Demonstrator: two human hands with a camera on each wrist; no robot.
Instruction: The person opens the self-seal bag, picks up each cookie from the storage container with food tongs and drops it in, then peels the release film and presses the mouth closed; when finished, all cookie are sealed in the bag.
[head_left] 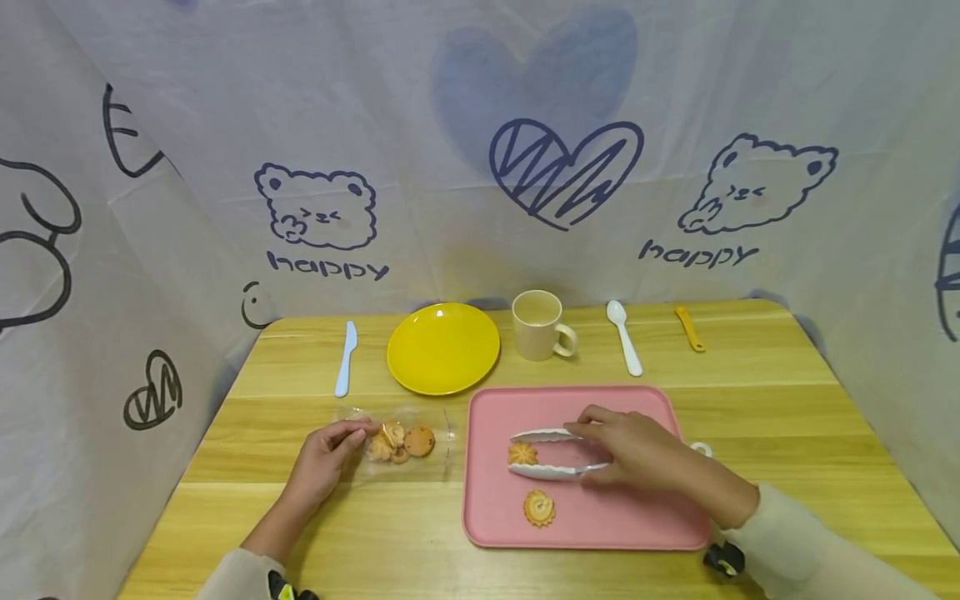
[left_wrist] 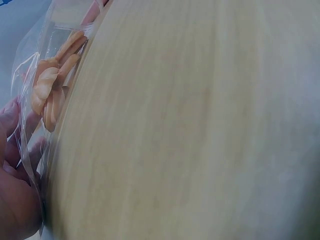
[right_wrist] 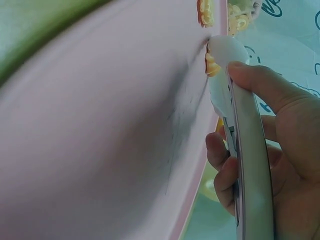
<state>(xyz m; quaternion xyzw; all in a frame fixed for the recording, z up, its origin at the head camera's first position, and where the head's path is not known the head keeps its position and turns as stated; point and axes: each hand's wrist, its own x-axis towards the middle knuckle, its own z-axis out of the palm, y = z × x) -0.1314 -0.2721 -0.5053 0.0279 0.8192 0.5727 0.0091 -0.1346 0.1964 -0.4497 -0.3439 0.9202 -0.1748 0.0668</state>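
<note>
Our right grip is curled round white tongs, while our left grip pinches the end of a clear plastic packet. Beyond both we see a white sheet drawn with bears and hearts; beneath them is a wood-grain counter. Under the right grip lies a pink tray; ahead and right of the left grip, a yellow plate. Ahead and left of the right grip stands a beige mug. We have a pale blue knife ahead of the left grip and a white spoon ahead of the right, with a small yellow utensil farther right. Packeted cookies sit just right of the left grip. Left of the right grip, a flower-shaped cookie lies between the tongs' jaws, both touching or not we cannot tell; a swirled cookie lies nearer us.
</note>
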